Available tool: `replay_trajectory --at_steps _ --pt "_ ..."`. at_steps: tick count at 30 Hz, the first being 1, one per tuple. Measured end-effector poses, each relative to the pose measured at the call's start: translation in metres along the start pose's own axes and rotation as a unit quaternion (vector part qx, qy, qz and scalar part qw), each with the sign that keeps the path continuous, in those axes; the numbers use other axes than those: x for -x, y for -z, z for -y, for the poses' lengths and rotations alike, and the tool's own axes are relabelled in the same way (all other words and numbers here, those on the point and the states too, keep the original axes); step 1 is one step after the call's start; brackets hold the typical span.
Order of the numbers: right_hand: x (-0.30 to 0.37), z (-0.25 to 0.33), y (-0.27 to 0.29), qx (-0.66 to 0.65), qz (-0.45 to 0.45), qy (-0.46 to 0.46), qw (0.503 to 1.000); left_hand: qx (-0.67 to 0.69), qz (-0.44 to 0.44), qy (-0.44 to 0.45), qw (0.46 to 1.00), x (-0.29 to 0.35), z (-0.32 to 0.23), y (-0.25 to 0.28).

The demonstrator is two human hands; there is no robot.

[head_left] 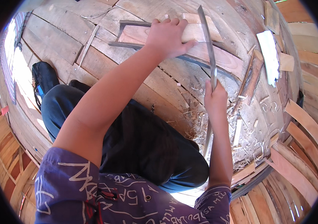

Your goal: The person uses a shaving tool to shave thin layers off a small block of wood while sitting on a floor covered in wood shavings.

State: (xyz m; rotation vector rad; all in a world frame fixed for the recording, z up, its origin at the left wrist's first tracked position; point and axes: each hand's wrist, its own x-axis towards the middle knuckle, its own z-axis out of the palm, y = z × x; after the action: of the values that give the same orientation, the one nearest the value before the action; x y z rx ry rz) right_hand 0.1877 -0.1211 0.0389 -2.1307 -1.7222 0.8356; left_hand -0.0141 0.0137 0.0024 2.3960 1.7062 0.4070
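My left hand (167, 36) lies across a pale wooden board (134, 33), its fingers bent over the top and the thumb spread along the near side. The board rests in a long trough with dark wooden sides (129, 45). A pinkish length of wood (224, 59) shows in the trough's right part. My right hand (215, 96) is closed round a long, narrow metal blade (208, 41), which points away from me and crosses over the trough. The tool's rear part runs back beside my right forearm. Whether its edge is toothed, I cannot tell.
Curled wood shavings (192, 119) litter the plank floor (65, 33). Right of the trough lie a rough stick (251, 76) and a white ragged-edged piece (268, 56). Several boards (293, 171) lean at the lower right. My bent leg (159, 134) is below the trough.
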Motion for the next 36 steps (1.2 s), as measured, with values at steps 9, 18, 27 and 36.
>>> replay_trajectory --at_steps 9,18,27,36 --pt "0.01 0.021 0.013 0.007 0.015 -0.018 1.0 -0.01 -0.033 -0.026 0.999 0.013 0.006 0.004" --pt "0.002 0.015 -0.007 0.015 0.003 -0.017 1.0 -0.011 0.007 0.013 1.0 0.002 0.003 0.003" --pt "0.06 0.004 0.024 0.012 0.047 -0.059 0.997 -0.021 -0.012 0.012 1.0 0.003 0.005 -0.002" --pt "-0.004 0.012 0.001 0.001 0.013 -0.016 1.0 -0.006 0.005 0.013 1.0 0.002 0.002 -0.001"
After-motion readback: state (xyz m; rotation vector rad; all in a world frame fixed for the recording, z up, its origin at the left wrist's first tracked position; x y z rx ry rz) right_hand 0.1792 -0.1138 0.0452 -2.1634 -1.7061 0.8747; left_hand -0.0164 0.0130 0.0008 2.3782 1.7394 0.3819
